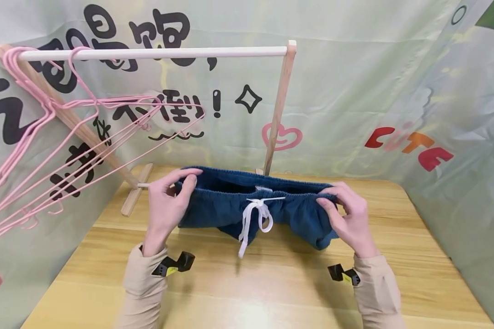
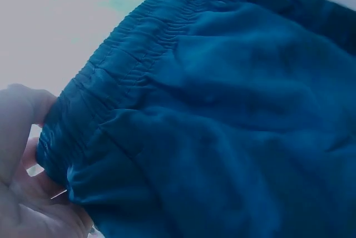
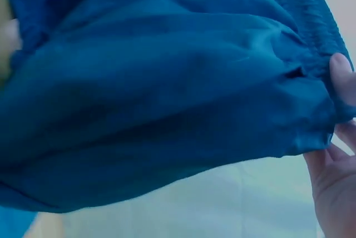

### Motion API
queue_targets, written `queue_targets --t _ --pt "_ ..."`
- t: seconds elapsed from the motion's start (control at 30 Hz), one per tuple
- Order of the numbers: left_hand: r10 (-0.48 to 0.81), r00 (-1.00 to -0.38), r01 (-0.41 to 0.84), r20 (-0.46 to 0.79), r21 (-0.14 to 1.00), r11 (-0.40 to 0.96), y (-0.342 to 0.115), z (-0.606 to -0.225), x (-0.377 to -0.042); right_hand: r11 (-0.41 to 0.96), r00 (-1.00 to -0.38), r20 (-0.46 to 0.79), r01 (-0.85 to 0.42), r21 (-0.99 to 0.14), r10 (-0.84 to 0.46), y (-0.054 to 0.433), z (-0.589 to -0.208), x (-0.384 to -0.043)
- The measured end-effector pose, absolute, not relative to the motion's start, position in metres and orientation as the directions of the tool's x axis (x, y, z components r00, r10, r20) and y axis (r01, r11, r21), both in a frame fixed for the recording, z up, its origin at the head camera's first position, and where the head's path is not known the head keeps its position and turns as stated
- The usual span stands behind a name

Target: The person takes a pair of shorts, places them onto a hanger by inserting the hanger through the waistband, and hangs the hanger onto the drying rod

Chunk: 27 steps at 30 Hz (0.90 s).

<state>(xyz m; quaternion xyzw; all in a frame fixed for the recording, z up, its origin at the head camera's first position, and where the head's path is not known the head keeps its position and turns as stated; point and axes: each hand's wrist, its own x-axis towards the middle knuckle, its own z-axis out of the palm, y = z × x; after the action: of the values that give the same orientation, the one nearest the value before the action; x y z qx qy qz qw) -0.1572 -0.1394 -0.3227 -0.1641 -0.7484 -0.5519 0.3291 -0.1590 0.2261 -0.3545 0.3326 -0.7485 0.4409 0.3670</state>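
Tabletop leaves me seeing room this side and rightward | left hand and right hand pinch opposite ends of waistband, blue shorts held above wood | apparently spreading it; next move wants even tension | pink hangers crowd left, on rack behind

You are working in what looks like a fabric-walled booth: a printed curtain is enclosing the wooden tabletop left, right and far, and a clothes rack is standing far left.
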Motion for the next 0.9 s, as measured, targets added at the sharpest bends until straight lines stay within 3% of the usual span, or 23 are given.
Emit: queue_targets --t 0.1,0.2,0.37,0.57,0.67,0.77,0.9 --pt "-0.104 -0.736 0.600 0.669 0.716 0.357 -0.140 -0.315 -0.159 0.393 -0.515 0.844 -0.814 -0.427 -0.149 0.224 -0.347 -0.160" --pt "-0.076 -0.792 0.535 0.606 0.748 0.392 -0.141 -0.322 -0.162 0.432 -0.556 0.819 -0.780 -0.452 -0.146 0.223 -0.352 -0.160" --pt "0.017 -0.912 0.359 0.409 0.779 0.513 -0.149 -0.354 -0.168 0.510 -0.699 0.691 -0.669 -0.541 -0.184 0.225 -0.376 -0.156" --pt "0.105 -0.958 0.273 0.266 0.745 0.609 -0.155 -0.386 -0.175 0.560 -0.807 0.546 -0.566 -0.605 -0.225 0.224 -0.396 -0.154" --pt "0.151 -0.967 0.255 0.207 0.734 0.630 -0.158 -0.392 -0.175 0.564 -0.802 0.544 -0.575 -0.592 -0.247 0.224 -0.402 -0.154" --pt "0.161 -0.973 0.231 0.166 0.714 0.660 -0.164 -0.389 -0.170 0.548 -0.759 0.587 -0.630 -0.550 -0.282 0.225 -0.406 -0.154" --pt "0.068 -0.954 0.252 0.290 0.661 0.707 -0.179 -0.367 -0.163 0.520 -0.674 0.653 -0.717 -0.464 -0.345 0.225 -0.407 -0.154"
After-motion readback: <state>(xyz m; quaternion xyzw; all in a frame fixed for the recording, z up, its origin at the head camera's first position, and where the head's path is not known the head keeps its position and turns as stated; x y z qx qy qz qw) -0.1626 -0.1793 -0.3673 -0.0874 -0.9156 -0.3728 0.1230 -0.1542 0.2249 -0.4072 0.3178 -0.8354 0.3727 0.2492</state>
